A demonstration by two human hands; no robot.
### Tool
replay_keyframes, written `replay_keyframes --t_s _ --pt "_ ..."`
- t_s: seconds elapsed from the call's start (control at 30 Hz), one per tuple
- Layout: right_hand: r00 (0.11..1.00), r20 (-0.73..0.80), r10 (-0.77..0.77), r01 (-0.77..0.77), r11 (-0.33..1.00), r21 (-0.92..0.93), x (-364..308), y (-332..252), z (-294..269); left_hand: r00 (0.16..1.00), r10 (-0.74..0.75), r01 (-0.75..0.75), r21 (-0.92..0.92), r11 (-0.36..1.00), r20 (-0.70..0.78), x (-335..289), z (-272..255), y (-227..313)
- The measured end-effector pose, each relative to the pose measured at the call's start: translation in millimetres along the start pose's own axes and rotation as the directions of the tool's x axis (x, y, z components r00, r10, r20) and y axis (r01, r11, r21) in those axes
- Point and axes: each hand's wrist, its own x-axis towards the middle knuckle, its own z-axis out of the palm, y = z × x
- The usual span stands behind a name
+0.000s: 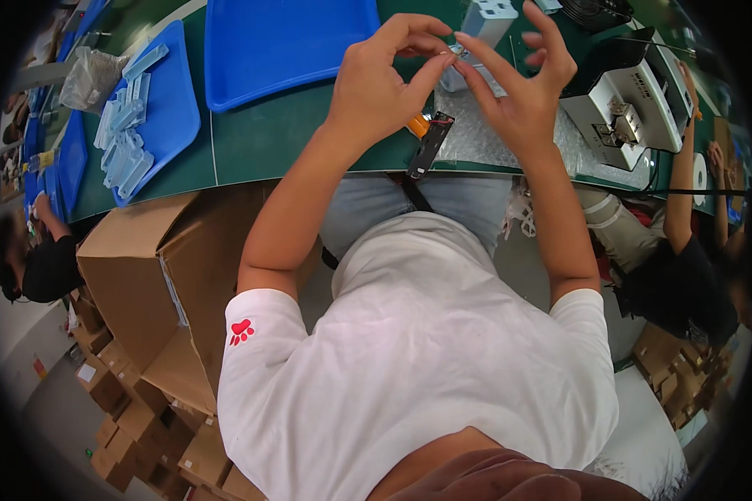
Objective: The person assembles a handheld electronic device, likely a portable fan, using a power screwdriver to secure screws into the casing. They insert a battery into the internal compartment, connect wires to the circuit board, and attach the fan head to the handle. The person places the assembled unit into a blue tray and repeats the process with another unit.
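My left hand point(384, 83) and my right hand point(522, 96) meet over the near part of the green table, thumbs and forefingers pinched together. Between the fingertips is something tiny, too small to make out. The other fingers of my right hand are spread and a little blurred. Just below my hands, a narrow black part point(431, 147) with an orange piece point(418, 125) and thin wires lies at the table's edge. Behind the fingertips stands a pale blue-white block point(488, 22) with holes in its top, partly hidden by my hands.
Bubble wrap point(472, 134) lies under my right hand, beside a white and black machine point(627, 108). A large blue tray point(288, 50) and a smaller blue tray point(180, 108) with several clear plastic pieces point(127, 138) are at left. An open cardboard box point(134, 267) stands below; people work on both sides.
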Motion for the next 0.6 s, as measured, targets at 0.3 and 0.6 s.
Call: replay_keyframes --t_s 0.3,0.6 --pt "0.984 -0.136 -0.115 0.124 0.99 0.062 -10 12 18 1.0 0.028 -0.028 0.11 0.994 -0.006 -14 0 5" --pt "0.995 -0.028 -0.094 0.097 0.879 0.466 -19 18 23 0.999 -0.03 0.02 0.424 0.906 0.015 -65 -1 11"
